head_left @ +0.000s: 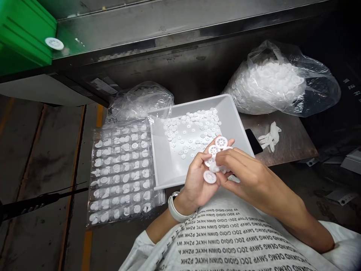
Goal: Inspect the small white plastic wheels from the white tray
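My left hand (197,180), palm up, cups several white spoked plastic wheels (221,142) in front of my chest. Over that palm, my right hand (242,169) has its fingers bent down onto the pile; its fingertips are partly hidden, and what they pinch does not show clearly. Just beyond both hands stands a grey plastic tray (163,165) with many small white discs (208,122) scattered over its bottom. Left of the tray lies a stack of clear blister trays (121,173), its pockets filled with small white parts.
A big clear bag of white parts (273,82) sits at the back right, a smaller bag (141,99) behind the blister trays. Right of the tray are a black phone (254,141) and white gloves (270,137). A green bin (25,34) and one white wheel (54,43) occupy the upper ledge.
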The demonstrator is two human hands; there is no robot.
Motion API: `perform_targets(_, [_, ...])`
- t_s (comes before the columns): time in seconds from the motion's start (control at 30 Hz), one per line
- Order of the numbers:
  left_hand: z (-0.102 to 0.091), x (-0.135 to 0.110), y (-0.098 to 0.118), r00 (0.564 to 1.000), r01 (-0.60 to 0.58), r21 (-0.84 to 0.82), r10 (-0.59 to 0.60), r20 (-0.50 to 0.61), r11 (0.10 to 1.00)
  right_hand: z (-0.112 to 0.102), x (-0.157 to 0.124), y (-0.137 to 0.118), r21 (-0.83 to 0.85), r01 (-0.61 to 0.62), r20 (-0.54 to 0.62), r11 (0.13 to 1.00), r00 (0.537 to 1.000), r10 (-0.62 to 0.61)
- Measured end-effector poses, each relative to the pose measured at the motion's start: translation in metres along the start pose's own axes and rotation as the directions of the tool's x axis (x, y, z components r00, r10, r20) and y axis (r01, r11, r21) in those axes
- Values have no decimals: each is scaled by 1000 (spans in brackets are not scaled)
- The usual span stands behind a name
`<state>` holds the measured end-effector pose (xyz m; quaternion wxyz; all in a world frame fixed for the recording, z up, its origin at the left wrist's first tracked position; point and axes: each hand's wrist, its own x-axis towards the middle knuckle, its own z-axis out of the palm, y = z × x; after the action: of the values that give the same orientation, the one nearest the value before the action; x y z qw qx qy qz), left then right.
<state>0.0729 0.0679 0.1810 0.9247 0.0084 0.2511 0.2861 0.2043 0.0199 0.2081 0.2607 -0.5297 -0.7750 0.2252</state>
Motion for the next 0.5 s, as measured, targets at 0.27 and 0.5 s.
perform_targets(0.27, [1,-4,3,1000,-8,-14,8,9,1000,8,-8,6,39,128,-301,991,947,-110])
perform_targets(0.5, [8,-12,6,1000,-3,-9,3,14,1000,7,-18,11,-73,83,-459,994,882,-107])
